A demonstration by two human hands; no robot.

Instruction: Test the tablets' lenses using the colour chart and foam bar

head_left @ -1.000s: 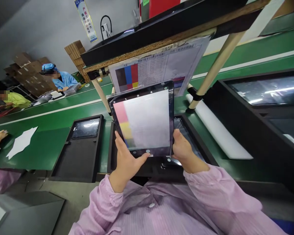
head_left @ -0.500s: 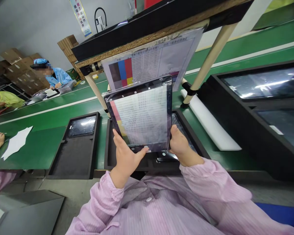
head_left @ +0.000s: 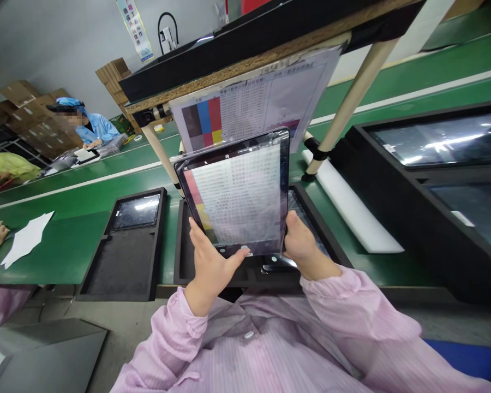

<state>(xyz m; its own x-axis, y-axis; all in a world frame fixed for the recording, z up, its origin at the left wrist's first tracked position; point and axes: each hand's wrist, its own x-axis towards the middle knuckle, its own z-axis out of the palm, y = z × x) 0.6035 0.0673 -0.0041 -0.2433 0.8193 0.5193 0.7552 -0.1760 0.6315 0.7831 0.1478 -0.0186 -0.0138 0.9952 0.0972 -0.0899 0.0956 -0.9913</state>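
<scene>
A tablet (head_left: 239, 196) with a glossy clear film is held up between both hands, its screen facing me. On the screen is a camera view of the printed chart (head_left: 245, 109) behind it, with text and color blocks. My left hand (head_left: 213, 259) grips the lower left edge, its thumb lying over the bottom of the screen. My right hand (head_left: 300, 237) is closed on the lower right edge, thumb pointing up. Beneath the tablet lies a black foam tray (head_left: 184, 240) with another tablet partly hidden in it.
At left, a foam tray (head_left: 123, 262) carries a smaller screen device (head_left: 137, 212). A stacked foam block (head_left: 442, 218) with tablets stands at right, beside a white foam strip (head_left: 352, 204). Pipe legs (head_left: 358, 98) support the shelf. Co-workers sit further left, near white paper (head_left: 28, 239).
The tablet has shifted very slightly, and both hands keep the same grip. At far left, a co-worker's hand with a pen has moved a little.
</scene>
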